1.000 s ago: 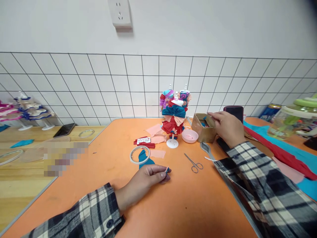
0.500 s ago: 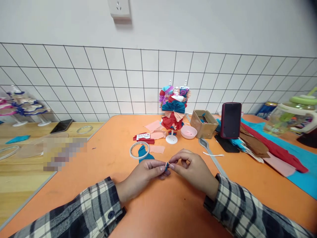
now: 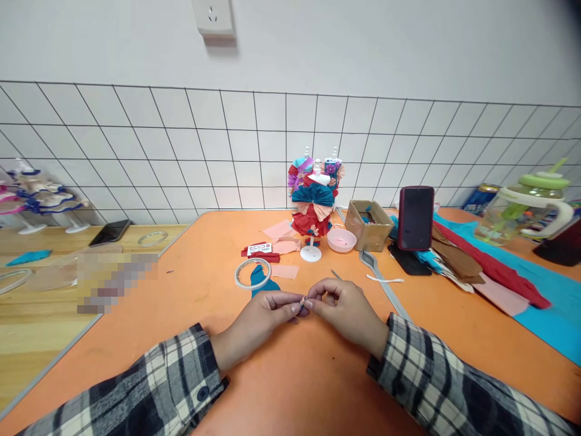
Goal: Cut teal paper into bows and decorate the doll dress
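Over the orange table [image 3: 281, 387], my left hand [image 3: 258, 321] pinches a small pink and blue paper piece [image 3: 302, 301] between thumb and fingers. The fingertips of my right hand [image 3: 347, 309] close on the same piece from the right, so both hands meet at it. Fingers cover most of the piece. Just beyond my left hand lie a blue paper scrap [image 3: 263, 281] and a tape roll [image 3: 240, 275] that overlaps it. Behind them, a small dress form [image 3: 312, 209] in blue, pink and red crepe paper stands on a white base.
A pink bowl [image 3: 341, 240], cardboard box [image 3: 370, 225] and upright phone [image 3: 416, 218] stand behind my right hand. Coloured crepe paper [image 3: 494, 260] and a jug [image 3: 521, 212] are at the right. More dress forms [image 3: 49, 200] stand far left.
The right fingertips have come closer to the left ones around the small piece. A thin stick now shows behind my right hand. The whole view has shifted slightly.
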Demonstrator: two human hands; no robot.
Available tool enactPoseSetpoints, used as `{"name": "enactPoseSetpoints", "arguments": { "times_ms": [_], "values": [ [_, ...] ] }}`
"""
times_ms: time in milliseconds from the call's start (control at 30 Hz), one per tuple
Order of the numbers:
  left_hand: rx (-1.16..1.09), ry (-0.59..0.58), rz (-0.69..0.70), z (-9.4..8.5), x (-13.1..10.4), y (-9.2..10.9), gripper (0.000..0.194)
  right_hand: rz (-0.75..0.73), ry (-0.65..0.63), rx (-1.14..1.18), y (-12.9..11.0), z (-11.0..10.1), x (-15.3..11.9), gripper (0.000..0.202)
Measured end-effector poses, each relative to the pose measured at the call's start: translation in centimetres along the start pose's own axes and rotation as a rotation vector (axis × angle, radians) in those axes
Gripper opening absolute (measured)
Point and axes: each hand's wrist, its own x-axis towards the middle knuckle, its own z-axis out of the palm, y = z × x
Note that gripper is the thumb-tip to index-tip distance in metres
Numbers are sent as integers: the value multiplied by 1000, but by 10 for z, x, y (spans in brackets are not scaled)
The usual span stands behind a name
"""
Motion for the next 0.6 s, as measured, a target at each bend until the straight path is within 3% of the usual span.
{"name": "enactPoseSetpoints", "arguments": {
  "times_ms": [133,233,433,600],
  "values": [
    [-162,-58,-21,1,0,-1,41,-46,28,-18,0,0,-1,5],
    [-255,16,-67,0,0,-1,57,-87,36,-58,1,0,-1,6],
    [108,115,-20,0,0,4,27,-86,-18,-64,2,0,-1,6],
    [118,200,-35,-1,0,3,26,-77,-48,-8,5,2,-1,6]
  ]
}}
